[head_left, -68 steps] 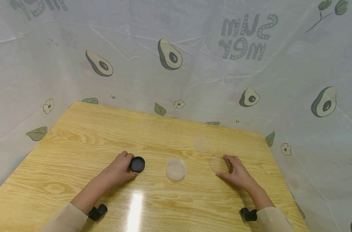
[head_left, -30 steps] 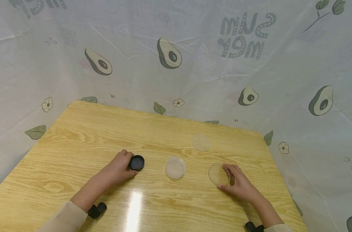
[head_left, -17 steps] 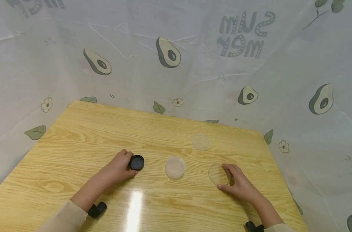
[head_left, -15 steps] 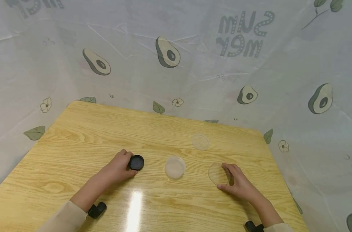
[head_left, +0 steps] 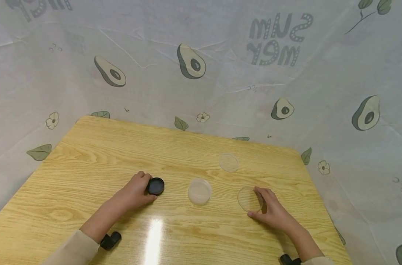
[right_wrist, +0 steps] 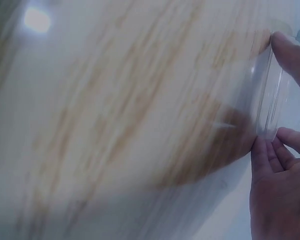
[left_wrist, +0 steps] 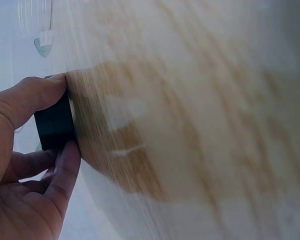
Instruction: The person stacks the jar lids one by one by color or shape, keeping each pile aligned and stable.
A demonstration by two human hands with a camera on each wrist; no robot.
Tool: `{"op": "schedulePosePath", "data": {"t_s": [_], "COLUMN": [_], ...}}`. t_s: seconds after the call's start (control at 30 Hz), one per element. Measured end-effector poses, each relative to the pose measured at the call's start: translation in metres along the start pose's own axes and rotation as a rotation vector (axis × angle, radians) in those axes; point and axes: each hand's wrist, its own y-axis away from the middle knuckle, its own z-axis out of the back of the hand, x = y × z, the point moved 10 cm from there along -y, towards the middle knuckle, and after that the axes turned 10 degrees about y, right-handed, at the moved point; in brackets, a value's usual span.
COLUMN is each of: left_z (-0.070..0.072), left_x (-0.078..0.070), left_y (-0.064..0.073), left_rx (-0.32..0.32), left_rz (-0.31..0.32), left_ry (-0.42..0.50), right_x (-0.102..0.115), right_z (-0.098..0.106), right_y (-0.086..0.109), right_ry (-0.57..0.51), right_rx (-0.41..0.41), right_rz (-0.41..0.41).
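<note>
On the left of the wooden table, my left hand (head_left: 136,191) grips a small black round container (head_left: 155,186) by its side. In the left wrist view, the thumb is on one side of the black container (left_wrist: 55,122) and the fingers on the other. My right hand (head_left: 270,208) holds a clear, shallow petri dish (head_left: 247,198) by its right edge. Thumb and fingertips span the petri dish (right_wrist: 269,95) at its rim in the right wrist view. Between the hands lies a whitish, translucent round dish (head_left: 200,191). Farther back is a thin clear disc (head_left: 229,162), like a dish lid.
The wooden table (head_left: 128,143) meets a pale curtain (head_left: 148,81) printed with avocados along its back and sides. Black wrist cameras sit at both wrists, the left camera (head_left: 110,240) close over the tabletop. A bright reflection lies on the table near the front.
My right hand has drawn the clear petri dish toward the near edge since the earliest frame, then stayed still. My left hand and the black container have kept their place.
</note>
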Motion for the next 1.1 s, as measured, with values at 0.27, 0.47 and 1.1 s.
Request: {"op": "schedulePosePath", "data": {"t_s": [0.27, 0.47, 1.1], "left_z": [0.000, -0.001, -0.002], "left_x": [0.002, 0.004, 0.003], "left_y": [0.003, 0.003, 0.000], "left_rx": [0.007, 0.006, -0.011], "left_rz": [0.016, 0.013, 0.008], "left_ry": [0.003, -0.002, -0.012], "right_x": [-0.002, 0.000, -0.001], "right_z": [0.000, 0.002, -0.002], "right_y": [-0.012, -0.033, -0.111], "right_ry": [-0.029, -0.081, -0.040], "right_rx": [-0.012, 0.002, 0.045], "right_rz": [-0.059, -0.067, -0.147]}}
